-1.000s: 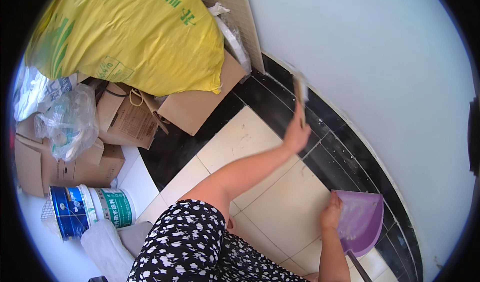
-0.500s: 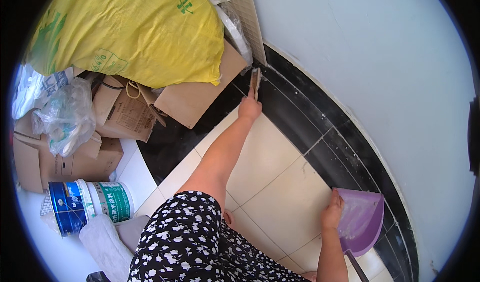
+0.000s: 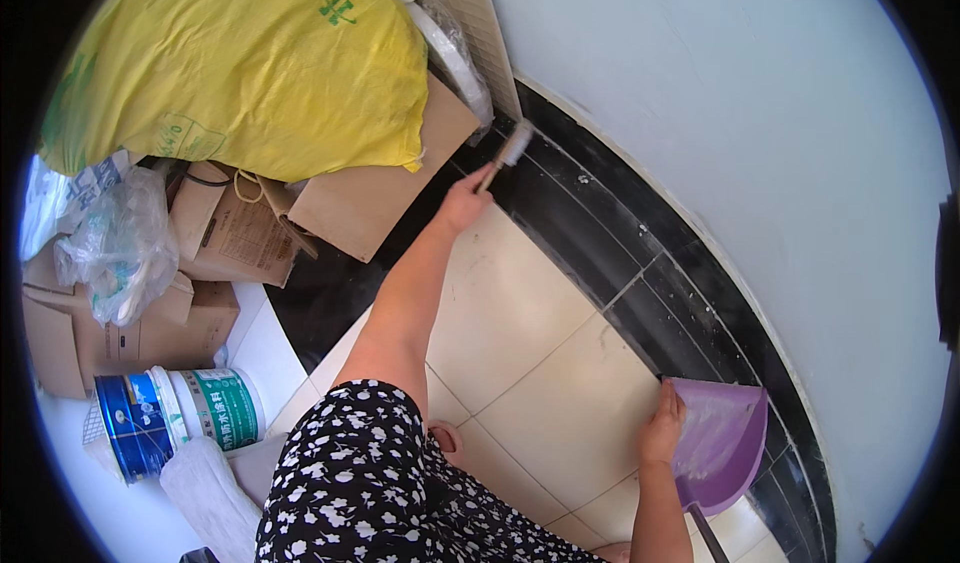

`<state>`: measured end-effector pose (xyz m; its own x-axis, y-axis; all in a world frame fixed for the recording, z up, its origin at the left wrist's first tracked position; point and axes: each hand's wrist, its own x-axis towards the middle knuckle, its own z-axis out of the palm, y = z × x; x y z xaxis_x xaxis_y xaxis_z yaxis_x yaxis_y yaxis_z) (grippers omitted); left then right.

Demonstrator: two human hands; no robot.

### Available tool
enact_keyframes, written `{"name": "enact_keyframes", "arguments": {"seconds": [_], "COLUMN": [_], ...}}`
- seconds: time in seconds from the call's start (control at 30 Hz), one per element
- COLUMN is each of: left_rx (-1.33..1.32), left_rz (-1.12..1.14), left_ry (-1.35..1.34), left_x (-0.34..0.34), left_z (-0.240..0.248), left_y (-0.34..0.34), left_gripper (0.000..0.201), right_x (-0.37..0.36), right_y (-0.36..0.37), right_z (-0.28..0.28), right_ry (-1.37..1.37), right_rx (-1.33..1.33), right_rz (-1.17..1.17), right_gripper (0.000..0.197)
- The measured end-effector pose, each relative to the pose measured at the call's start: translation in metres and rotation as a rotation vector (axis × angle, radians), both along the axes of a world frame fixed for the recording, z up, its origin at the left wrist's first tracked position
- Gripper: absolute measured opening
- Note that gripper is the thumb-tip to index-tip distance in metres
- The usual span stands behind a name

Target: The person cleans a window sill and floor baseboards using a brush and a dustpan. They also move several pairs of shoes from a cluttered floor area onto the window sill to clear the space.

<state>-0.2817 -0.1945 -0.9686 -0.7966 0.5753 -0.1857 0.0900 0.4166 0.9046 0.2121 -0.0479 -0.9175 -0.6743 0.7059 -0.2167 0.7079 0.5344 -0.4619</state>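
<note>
My left hand grips the handle of a small hand brush with pale bristles. The brush's head rests at the black tiled border near the corner, by the foot of the wall. Low on the right, my right hand is closed on the left edge of a purple dustpan, its fingertips over the rim. The dustpan lies at the black border with a dusty, whitish inner face. Its dark handle runs toward the lower edge.
A large yellow sack sits on cardboard boxes at the upper left. Clear plastic bags hang beside them. A blue-and-white bucket stands lower left, near a grey cloth. The pale blue wall curves along the right.
My left hand has shifted a little left, and the brush now slants with its head up and to the right. My right hand and the dustpan have hardly moved. The view has shifted slightly.
</note>
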Motion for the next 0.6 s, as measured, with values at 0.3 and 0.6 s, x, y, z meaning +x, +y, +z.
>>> {"name": "enact_keyframes", "arguments": {"seconds": [0.3, 0.6], "left_rx": [-0.744, -0.736], "left_rz": [0.174, -0.112], "left_ry": [0.32, 0.366], "left_x": [0.002, 0.047], "left_z": [0.026, 0.027], "left_y": [0.047, 0.042], "left_gripper": [0.07, 0.071], "right_x": [0.002, 0.002], "right_y": [0.001, 0.002], "right_z": [-0.004, -0.006], "right_ry": [-0.033, -0.031], "right_rx": [-0.011, -0.02], "right_rz": [-0.003, -0.013], "right_gripper": [0.057, 0.055]}}
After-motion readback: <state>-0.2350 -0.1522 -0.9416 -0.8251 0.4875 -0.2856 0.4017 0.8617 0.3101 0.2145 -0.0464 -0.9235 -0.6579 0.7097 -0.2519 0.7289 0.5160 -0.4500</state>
